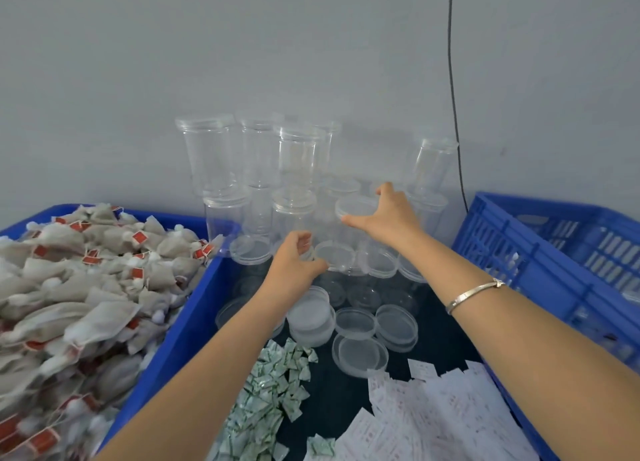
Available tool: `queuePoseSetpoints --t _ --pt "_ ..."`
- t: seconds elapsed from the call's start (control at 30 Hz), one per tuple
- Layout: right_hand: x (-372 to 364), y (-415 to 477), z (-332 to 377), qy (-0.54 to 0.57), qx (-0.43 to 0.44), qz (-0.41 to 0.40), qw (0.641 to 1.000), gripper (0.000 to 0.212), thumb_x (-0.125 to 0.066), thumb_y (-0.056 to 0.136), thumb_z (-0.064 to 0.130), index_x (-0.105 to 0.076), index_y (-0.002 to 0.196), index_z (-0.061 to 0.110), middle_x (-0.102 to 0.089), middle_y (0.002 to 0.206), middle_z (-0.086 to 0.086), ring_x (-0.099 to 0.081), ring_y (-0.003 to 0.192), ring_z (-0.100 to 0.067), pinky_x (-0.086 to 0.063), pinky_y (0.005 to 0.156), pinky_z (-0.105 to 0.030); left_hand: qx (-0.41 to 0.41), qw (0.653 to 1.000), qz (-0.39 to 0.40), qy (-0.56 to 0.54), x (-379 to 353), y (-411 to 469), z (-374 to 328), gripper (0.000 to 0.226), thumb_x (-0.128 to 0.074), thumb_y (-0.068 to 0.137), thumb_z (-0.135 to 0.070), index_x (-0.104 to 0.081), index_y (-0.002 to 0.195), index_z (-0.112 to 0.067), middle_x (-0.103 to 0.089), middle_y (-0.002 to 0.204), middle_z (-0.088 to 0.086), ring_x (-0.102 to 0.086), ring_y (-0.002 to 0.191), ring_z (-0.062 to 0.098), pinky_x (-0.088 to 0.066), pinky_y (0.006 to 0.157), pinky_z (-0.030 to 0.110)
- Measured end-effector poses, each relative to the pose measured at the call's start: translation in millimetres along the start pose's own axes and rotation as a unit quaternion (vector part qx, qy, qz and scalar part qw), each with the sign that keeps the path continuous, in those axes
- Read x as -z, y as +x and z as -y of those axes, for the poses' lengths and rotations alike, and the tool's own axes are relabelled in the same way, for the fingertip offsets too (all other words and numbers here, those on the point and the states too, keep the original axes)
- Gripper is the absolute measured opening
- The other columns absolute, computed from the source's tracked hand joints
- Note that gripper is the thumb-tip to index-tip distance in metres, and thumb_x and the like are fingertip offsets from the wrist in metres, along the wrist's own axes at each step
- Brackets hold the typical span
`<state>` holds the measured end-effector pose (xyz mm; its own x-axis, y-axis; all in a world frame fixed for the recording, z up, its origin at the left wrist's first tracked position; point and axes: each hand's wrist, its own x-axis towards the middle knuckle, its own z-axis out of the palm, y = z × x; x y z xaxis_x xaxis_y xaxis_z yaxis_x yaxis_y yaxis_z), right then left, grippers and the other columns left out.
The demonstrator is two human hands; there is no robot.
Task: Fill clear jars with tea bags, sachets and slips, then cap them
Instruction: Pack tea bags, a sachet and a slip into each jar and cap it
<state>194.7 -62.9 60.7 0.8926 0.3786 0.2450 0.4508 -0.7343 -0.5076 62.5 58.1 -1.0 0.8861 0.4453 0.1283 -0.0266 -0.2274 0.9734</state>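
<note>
Against the grey wall (311, 62), a jar stack (256, 169) of clear capped jars stands two tiers high; everything else is placed from it. At the stack's right side, the right hand (388, 214) spans the cap of one jar (356, 207), thumb and fingers curled round its rim in a grip. Just in front of the stack, the left hand (298, 259) has curled fingers at another cap; whether it holds anything cannot be told through the clear plastic. Left of the stack, tea bags (86, 287) fill a blue crate (194, 308). In front of it lie loose lids (360, 353), then green sachets (273, 391) and white slips (433, 419).

Risk, as a judgement: lifting by the cap alone could pull the cap free and drop the body. Drawing the jar sideways could knock the neighbouring upper-tier jars over, since they look only loosely balanced.

The gripped jar stands upright, its long axis roughly vertical and its capped mouth upward. Any slight lean is hard to read through its transparent walls.
</note>
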Motion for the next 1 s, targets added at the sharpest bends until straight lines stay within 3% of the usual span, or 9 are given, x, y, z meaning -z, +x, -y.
queuePoseSetpoints --t 0.13,0.23,0.37,0.47,0.6,0.67,0.8,0.9,1.0 --pt "15.7 -61.5 3.5 0.035 0.024 0.047 0.998 0.098 -0.076 0.072 0.065 -0.033 0.144 0.017 -0.044 0.137 -0.007 -0.050 0.110 -0.021 -0.040 0.079 -0.028 -0.018 0.999 0.031 -0.019 -3.6 -39.5 5.3 0.085 -0.079 0.078 -0.018 -0.029 0.146 -0.014 -0.036 0.149 -0.002 -0.035 0.136 0.011 -0.031 0.100 0.015" --pt "14.8 -125.9 5.4 0.019 0.055 0.116 0.992 0.095 -0.078 0.070 0.063 -0.037 0.144 0.022 -0.049 0.119 0.003 -0.052 0.098 -0.012 -0.037 0.067 -0.019 -0.034 0.997 0.054 -0.046 -15.5 -81.1 12.5 0.094 -0.084 0.073 -0.015 -0.025 0.146 -0.015 -0.045 0.133 -0.009 -0.048 0.118 0.002 -0.039 0.077 -0.002" --pt "8.2 -201.5 3.3 -0.054 0.093 0.244 0.964 0.104 -0.070 0.062 0.073 -0.024 0.149 0.039 -0.040 0.128 0.006 -0.050 0.113 -0.015 -0.048 0.091 -0.031 -0.058 0.996 0.050 -0.043 -20.2 -151.5 42.5 0.094 -0.089 0.062 -0.006 -0.033 0.137 -0.017 -0.052 0.119 -0.009 -0.056 0.097 -0.006 -0.044 0.075 0.004" --pt "-1.0 -244.5 -1.2 -0.150 0.138 0.327 0.923 0.105 -0.059 0.062 0.087 -0.012 0.148 0.049 -0.035 0.123 0.014 -0.052 0.106 -0.013 -0.049 0.085 -0.032 -0.069 0.995 0.067 -0.031 -11.5 -207.6 72.1 0.087 -0.090 0.060 -0.008 -0.038 0.128 -0.029 -0.055 0.115 -0.024 -0.052 0.109 -0.014 -0.039 0.083 0.002" --pt "-26.6 -276.7 10.2 -0.265 0.183 0.294 0.900 0.096 -0.039 0.066 0.097 -0.036 0.139 0.034 -0.042 0.106 0.009 -0.046 0.089 -0.017 -0.034 0.068 -0.034 -0.085 0.994 0.065 -0.023 -3.3 -238.5 95.8 0.086 -0.088 0.061 -0.001 -0.039 0.128 -0.026 -0.057 0.118 -0.022 -0.052 0.113 -0.010 -0.038 0.087 0.002" --pt "-33.5 -282.4 19.8 -0.291 0.207 0.255 0.899 0.086 -0.039 0.071 0.094 -0.046 0.122 0.025 -0.039 0.091 0.008 -0.044 0.078 -0.017 -0.029 0.061 -0.034 -0.095 0.994 0.055 -0.019 -2.3 -243.2 101.1 0.090 -0.088 0.062 -0.001 -0.034 0.129 -0.026 -0.055 0.119 -0.025 -0.051 0.111 -0.014 -0.039 0.085 0.001" --pt "-34.0 -285.8 31.4 -0.302 0.225 0.225 0.899 0.063 -0.049 0.077 0.083 -0.039 0.091 0.022 -0.040 0.074 0.009 -0.035 0.061 -0.007 -0.020 0.052 -0.029 -0.058 0.996 0.067 -0.031 -1.4 -254.0 122.0 0.082 -0.089 0.063 -0.007 -0.039 0.125 -0.029 -0.058 0.110 -0.034 -0.058 0.103 -0.011 -0.045 0.080 0.005" --pt "-34.5 -284.9 33.1 -0.306 0.223 0.268 0.886 0.058 -0.052 0.080 0.076 -0.035 0.093 0.022 -0.039 0.074 0.008 -0.033 0.062 -0.007 -0.022 0.051 -0.028 -0.044 0.997 0.065 -0.015 -3.3 -256.0 127.5 0.075 -0.089 0.055 -0.026 -0.049 0.119 -0.033 -0.064 0.108 -0.025 -0.061 0.100 -0.007 -0.046 0.079 0.007" --pt "-27.7 -278.0 41.2 -0.311 0.218 0.350 0.856 0.055 -0.063 0.079 0.065 -0.032 0.100 0.025 -0.046 0.085 0.006 -0.043 0.070 -0.010 -0.033 0.054 -0.030 -0.033 0.997 0.067 -0.011 -0.4 -250.1 129.1 0.079 -0.088 0.047 -0.034 -0.055 0.118 -0.029 -0.069 0.106 -0.016 -0.064 0.101 0.001 -0.049 0.082 0.017"
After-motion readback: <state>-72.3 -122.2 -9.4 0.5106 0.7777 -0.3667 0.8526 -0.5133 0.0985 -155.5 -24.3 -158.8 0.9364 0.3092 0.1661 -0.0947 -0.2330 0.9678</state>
